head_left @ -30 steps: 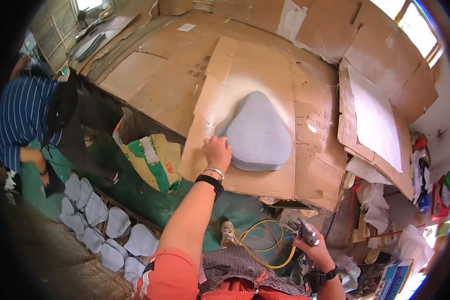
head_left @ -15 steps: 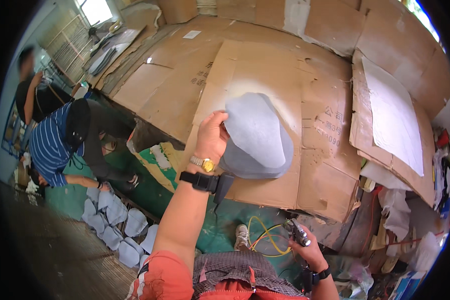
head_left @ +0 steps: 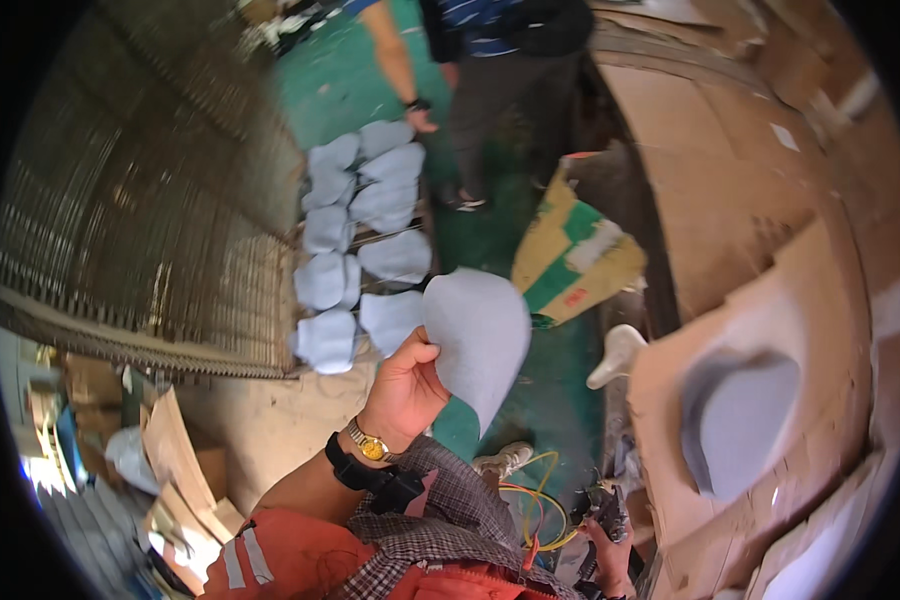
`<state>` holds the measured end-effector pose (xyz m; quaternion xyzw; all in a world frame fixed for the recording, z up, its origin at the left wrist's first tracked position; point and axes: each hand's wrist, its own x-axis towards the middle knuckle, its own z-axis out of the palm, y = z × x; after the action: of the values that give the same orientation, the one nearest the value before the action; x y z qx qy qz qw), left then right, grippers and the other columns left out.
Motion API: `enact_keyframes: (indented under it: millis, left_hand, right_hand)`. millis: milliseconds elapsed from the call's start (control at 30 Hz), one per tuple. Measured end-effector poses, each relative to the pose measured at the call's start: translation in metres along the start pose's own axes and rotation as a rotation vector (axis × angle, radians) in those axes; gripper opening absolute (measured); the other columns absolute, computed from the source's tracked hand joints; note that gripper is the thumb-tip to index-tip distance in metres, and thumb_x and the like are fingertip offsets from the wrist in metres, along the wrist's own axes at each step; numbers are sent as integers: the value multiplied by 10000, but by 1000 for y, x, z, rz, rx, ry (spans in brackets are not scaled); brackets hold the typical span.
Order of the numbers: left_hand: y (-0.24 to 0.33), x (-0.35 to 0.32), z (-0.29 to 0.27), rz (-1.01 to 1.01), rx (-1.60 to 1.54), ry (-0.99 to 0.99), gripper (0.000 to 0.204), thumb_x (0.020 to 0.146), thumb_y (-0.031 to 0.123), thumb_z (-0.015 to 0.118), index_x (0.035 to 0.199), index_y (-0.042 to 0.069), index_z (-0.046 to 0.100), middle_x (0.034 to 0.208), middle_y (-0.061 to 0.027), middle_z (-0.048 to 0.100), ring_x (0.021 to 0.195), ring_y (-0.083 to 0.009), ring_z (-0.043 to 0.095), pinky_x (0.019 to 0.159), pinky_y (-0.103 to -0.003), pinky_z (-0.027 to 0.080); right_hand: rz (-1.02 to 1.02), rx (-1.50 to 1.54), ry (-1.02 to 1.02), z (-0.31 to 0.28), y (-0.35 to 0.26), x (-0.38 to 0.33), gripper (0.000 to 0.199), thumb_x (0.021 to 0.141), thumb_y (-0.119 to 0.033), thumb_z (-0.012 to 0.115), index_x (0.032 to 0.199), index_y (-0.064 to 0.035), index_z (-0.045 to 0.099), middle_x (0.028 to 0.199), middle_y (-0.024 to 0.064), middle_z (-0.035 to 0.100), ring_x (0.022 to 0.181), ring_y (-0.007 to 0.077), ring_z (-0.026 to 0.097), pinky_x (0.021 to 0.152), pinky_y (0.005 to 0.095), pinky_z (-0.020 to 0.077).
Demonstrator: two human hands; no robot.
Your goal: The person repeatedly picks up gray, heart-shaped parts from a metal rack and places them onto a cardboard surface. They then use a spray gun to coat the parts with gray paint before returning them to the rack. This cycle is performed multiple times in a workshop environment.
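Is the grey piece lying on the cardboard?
No, the left hand holds the grey piece up in the air.

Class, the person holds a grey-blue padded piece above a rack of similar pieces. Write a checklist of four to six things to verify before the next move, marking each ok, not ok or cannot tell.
1. Left hand has a firm hold on the grey-blue piece: ok, thumb and fingers pinch its lower edge.
2. Piece free of the cardboard board: ok, only a grey outline remains there.
3. Space on the rack of laid-out pieces: cannot tell, the near end is partly hidden by the hand and the piece.
4. Co-worker's hand away from the rack: not ok, it hangs at the far end.
5. Right hand free: not ok, it grips a dark tool.
6. Yellow hose away from the feet: not ok, it loops beside the shoe.
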<state>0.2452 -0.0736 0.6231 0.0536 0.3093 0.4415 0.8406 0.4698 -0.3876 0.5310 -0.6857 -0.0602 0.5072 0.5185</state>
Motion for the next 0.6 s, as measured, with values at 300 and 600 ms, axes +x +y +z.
enact_keyframes:
  millis: [300,600]
  left_hand:
    - [91,149,-255,250,-111,285,166,784,-99,499,855,47,535,888,-72,587,829,-212,588,872,-392,506]
    - [209,352,-419,583,-184,606,199,728,-134,473,835,31,504,793,-72,540,734,-213,555,893,-485,492]
  right_hand:
    - [150,-325,-247,104,29,88,402,752,9,685,1129,12,542,834,59,634,724,142,619,669,284,528]
    - [279,-532,-324,184,73,159,423,759,34,681,1154,7,531,901,64,631,780,155,628,715,336,567]
